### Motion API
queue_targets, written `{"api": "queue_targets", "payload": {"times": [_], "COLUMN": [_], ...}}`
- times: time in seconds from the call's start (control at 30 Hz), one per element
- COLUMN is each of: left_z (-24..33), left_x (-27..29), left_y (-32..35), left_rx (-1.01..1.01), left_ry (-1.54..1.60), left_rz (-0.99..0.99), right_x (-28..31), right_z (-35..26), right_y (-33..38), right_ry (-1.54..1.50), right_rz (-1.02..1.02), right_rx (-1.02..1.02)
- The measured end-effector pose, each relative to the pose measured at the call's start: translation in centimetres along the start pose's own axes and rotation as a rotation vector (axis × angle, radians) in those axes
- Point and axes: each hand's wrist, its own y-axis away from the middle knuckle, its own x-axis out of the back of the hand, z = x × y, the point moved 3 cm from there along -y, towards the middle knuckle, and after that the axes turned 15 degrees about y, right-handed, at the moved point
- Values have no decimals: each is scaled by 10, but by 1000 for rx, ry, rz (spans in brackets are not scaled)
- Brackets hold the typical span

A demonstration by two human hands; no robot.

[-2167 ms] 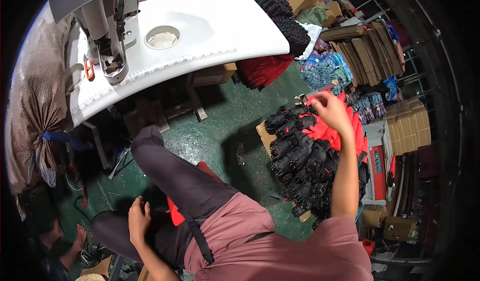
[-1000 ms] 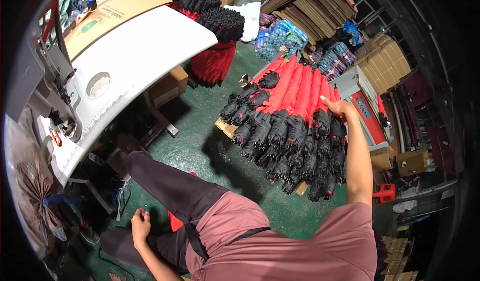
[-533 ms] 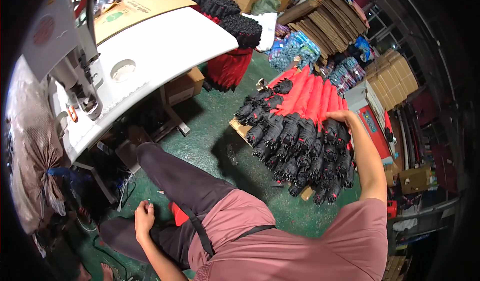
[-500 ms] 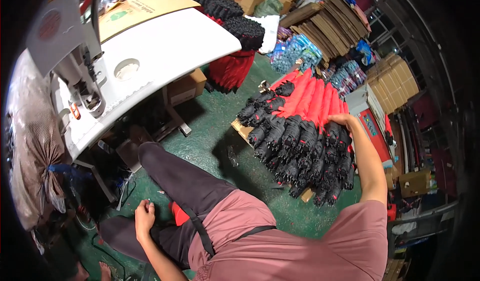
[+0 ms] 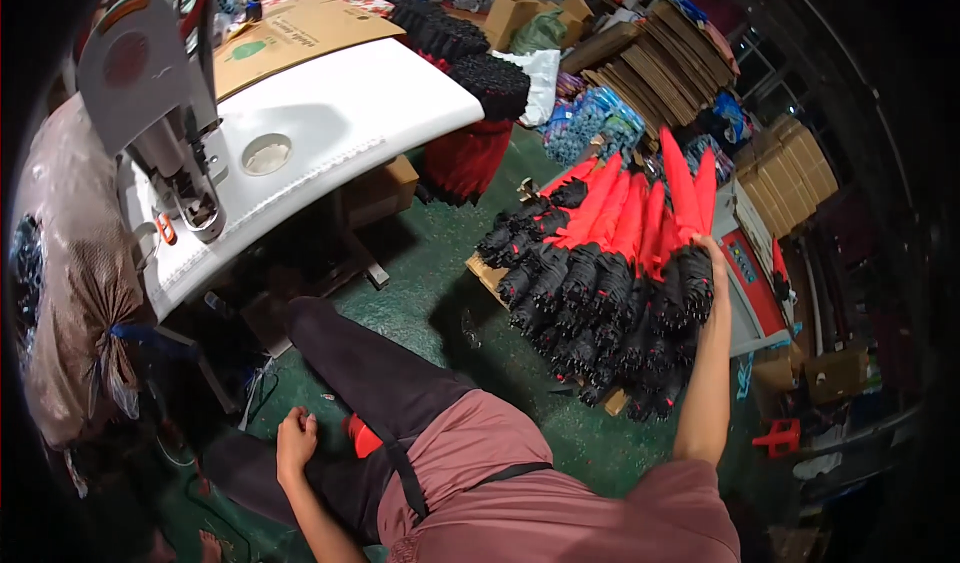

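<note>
On the right stands a pile of long red cloth pieces [image 5: 598,213] with black ruffled ends, which look like furled umbrella covers. My right hand [image 5: 709,253] is wrapped round a couple of them at the pile's right side. Those lifted pieces [image 5: 680,183] point upward, their red tips above the rest and their black ends hanging beside the hand. My left hand [image 5: 297,443] hovers by my left leg with curled fingers; whatever is in them, if anything, does not show. A red item [image 5: 363,436], partly hidden, lies between my legs.
A white sewing table [image 5: 340,93] with a sewing machine [image 5: 150,103] and flat cardboard [image 5: 300,43] is at the left. More red and black bundles [image 5: 465,153] hang at its far end. Stacked cardboard [image 5: 655,58], a grey-and-red box [image 5: 745,273] and a red stool [image 5: 778,438] stand right.
My right hand has closed round a couple of red pieces and raised them off the pile, tips up. The left hand stays nearly in place. The whole view has shifted slightly.
</note>
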Motion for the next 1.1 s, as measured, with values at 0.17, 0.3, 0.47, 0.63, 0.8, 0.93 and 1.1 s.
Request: {"api": "queue_targets", "payload": {"times": [0.17,0.3,0.47,0.63,0.8,0.93,1.1], "left_z": [5,28,178,355,394,358,314], "left_x": [-9,4,11,2,-1,5,24], "left_y": [-8,-8,-2,36,82,102,134], "left_rx": [-5,-151,-488,-697,-827,-590,-648], "left_ry": [-32,-41,262,428,631,618,567], "left_rz": [-29,187,325,-61,-63,332,484], "right_x": [-19,-74,-173,-265,-312,-347,-359], "right_z": [-4,12,23,34,101,115,76], "right_y": [49,49,93,167,219,239,278], "right_ry": [-227,-479,-525,-457,-107,10,-22], "right_rz": [92,-214,-368,-546,-711,-834,-1189], "right_rx": [352,246,530,793,867,1328,1227]}}
